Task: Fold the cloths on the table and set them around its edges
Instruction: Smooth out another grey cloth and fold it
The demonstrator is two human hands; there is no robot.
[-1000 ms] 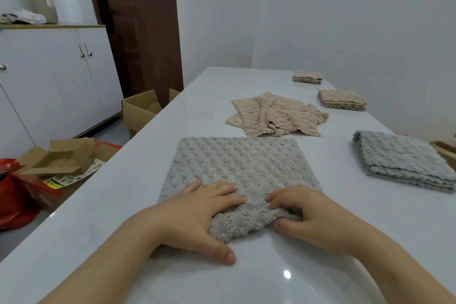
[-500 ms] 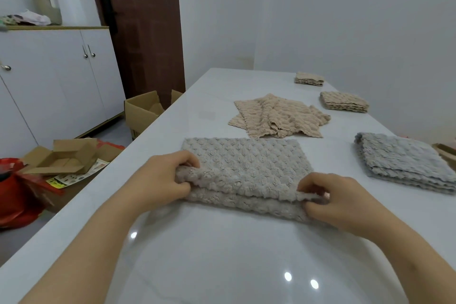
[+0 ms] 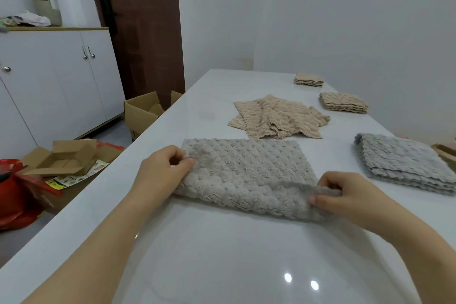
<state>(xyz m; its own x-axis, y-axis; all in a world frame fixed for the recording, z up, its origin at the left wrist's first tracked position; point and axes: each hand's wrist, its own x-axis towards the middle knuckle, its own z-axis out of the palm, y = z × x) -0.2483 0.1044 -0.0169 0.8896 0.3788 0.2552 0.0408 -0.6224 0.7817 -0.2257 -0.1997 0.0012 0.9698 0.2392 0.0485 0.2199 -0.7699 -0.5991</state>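
red container (image 3: 14, 205): cut by the left edge
cardboard box (image 3: 447, 153): cut by the right edge (one corner shows)
grey cloth (image 3: 246, 175): lower layer hidden under fold

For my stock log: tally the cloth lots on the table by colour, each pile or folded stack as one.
Grey textured cloth lots: 2, grey half-folded cloth, grey folded stack
Beige textured cloth lots: 3, beige loose pile, nearer beige folded stack, farther beige folded stack
Total: 5

grey cloth (image 3: 246, 175) half-folded, beige cloths (image 3: 276, 118) beyond
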